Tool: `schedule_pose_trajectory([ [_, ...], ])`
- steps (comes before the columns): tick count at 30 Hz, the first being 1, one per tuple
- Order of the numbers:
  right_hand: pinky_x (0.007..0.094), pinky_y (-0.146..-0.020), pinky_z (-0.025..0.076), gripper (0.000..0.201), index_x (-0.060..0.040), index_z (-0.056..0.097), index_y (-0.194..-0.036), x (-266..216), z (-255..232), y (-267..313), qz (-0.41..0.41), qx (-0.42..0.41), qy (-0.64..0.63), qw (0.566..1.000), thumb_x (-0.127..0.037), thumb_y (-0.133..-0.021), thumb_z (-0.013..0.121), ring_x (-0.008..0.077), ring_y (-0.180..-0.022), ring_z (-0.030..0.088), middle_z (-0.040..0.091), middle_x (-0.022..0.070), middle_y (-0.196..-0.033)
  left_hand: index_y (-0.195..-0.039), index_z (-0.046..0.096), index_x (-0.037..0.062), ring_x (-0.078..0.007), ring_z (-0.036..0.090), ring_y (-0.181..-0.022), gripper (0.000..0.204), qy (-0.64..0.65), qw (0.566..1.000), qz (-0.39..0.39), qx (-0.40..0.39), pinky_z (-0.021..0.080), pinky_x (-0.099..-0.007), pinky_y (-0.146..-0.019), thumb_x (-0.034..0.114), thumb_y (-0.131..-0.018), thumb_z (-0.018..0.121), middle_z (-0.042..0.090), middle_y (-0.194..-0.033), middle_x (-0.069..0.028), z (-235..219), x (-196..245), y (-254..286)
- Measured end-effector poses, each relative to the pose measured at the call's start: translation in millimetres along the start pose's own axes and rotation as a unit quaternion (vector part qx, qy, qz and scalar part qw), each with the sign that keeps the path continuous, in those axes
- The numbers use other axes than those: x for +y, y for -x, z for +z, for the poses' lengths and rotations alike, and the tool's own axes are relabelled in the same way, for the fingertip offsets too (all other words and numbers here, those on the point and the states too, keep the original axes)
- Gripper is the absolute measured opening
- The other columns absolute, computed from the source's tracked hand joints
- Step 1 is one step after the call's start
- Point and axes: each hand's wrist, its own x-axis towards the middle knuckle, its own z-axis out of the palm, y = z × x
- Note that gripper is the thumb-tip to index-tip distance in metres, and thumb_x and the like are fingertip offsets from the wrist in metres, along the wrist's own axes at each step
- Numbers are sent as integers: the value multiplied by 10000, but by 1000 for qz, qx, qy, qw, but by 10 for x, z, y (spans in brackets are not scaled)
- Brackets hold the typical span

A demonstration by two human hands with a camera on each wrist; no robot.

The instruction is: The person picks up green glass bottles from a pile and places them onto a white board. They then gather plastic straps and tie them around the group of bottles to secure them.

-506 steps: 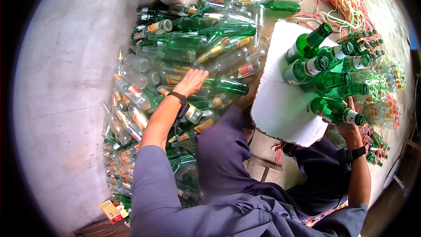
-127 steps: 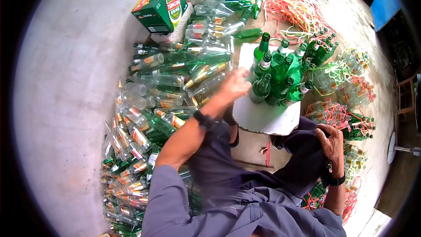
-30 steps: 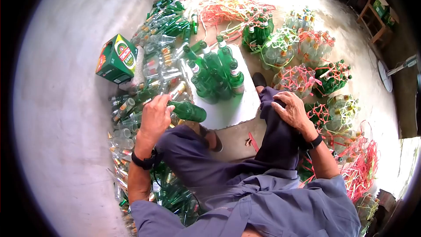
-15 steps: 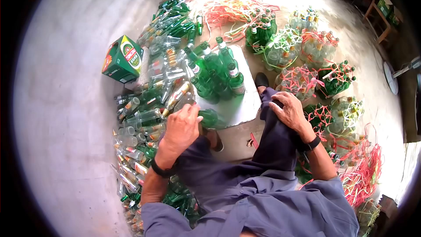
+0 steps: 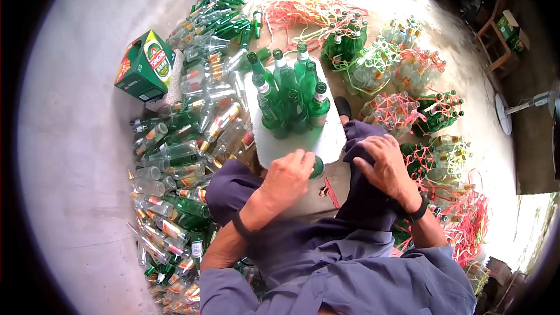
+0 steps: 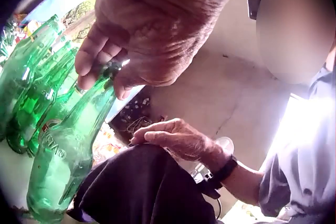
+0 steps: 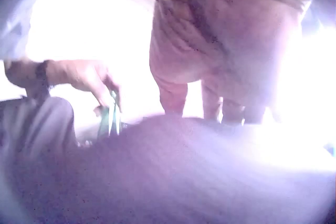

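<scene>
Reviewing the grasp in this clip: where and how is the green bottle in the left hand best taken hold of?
By the neck, from above. The green bottle stands nearly upright at the near edge of the white board, its narrow neck topmost, and the left hand already pinches it there with its fingertips. The upright bottles behind crowd the body, so a side grip looks harder.

Green glass bottle (image 6: 65,145), upright, at white board's near edge.

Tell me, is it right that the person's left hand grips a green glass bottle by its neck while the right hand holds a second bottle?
Not quite. The left hand does grip the green glass bottle by its neck, but the right hand holds no bottle; it rests on the person's dark trouser knee, as the head view shows.
</scene>
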Motion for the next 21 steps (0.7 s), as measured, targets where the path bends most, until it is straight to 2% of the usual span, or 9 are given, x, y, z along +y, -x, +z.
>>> schedule_pose_trajectory([
  [2,426,-943,453,420,-32,616,-1133,-183,55,43,-22,-14,-105,994,-176,-763,752,341,-1086,580,645,150,-1099,-950,527,26,-268,612,-759,208,-1,1000,13,-11,500,-373,-647,65,-797,663,535,-815,-110,30,9,-1],
  [4,430,-926,469,488,-13,584,-1183,-373,161,79,-15,-65,-176,982,-177,-757,759,367,-1076,577,629,177,-1122,-947,528,25,-262,611,-758,209,-4,999,29,-23,498,-370,-645,64,-791,663,532,-809,-107,37,57,-9],
  [6,443,-936,461,542,4,538,-1215,-505,281,62,-49,-72,-177,980,-173,-753,761,380,-1084,568,606,198,-1150,-954,538,26,-261,608,-751,211,-2,999,43,-16,495,-369,-638,66,-787,661,532,-799,-107,-9,121,-10],
  [7,442,-940,461,575,11,503,-1232,-531,330,56,-50,-96,-185,977,-156,-746,760,384,-1091,562,591,211,-1171,-954,538,26,-261,608,-751,211,-1,999,43,-18,495,-369,-638,66,-787,661,532,-799,-107,-29,147,-1],
  [12,438,-906,479,558,5,502,-1210,-604,578,100,-41,-87,-224,970,-134,-733,756,387,-1099,554,584,209,-1180,-946,544,11,-262,606,-739,222,18,998,60,6,497,-362,-637,53,-757,651,543,-803,-108,-145,288,75],
  [14,445,-852,503,500,-2,535,-1156,-609,696,117,-66,-10,-220,973,-124,-722,753,384,-1052,579,606,201,-1122,-966,550,1,-262,606,-736,245,9,997,76,14,498,-361,-639,51,-749,651,551,-814,-111,-162,357,87],
  [16,445,-815,514,470,-10,553,-1129,-615,691,120,-64,-23,-214,974,-117,-716,751,380,-1014,596,620,191,-1077,-986,557,-9,-261,606,-732,269,1,995,95,21,500,-359,-642,49,-740,651,559,-826,-115,-195,403,99],
  [18,445,-778,524,441,-18,570,-1102,-637,613,89,-62,-34,-206,976,-110,-710,750,377,-975,614,635,181,-1032,-1028,566,-20,-260,606,-725,300,5,997,82,2,502,-353,-646,61,-752,652,571,-836,-122,-244,437,97],
  [21,437,-709,532,423,-29,589,-1076,-689,426,30,-73,-18,-254,964,-95,-693,756,376,-874,641,655,161,-938,-1090,571,-30,-271,625,-731,343,-8,998,67,16,512,-359,-652,72,-778,671,601,-847,-131,-398,535,55],
])
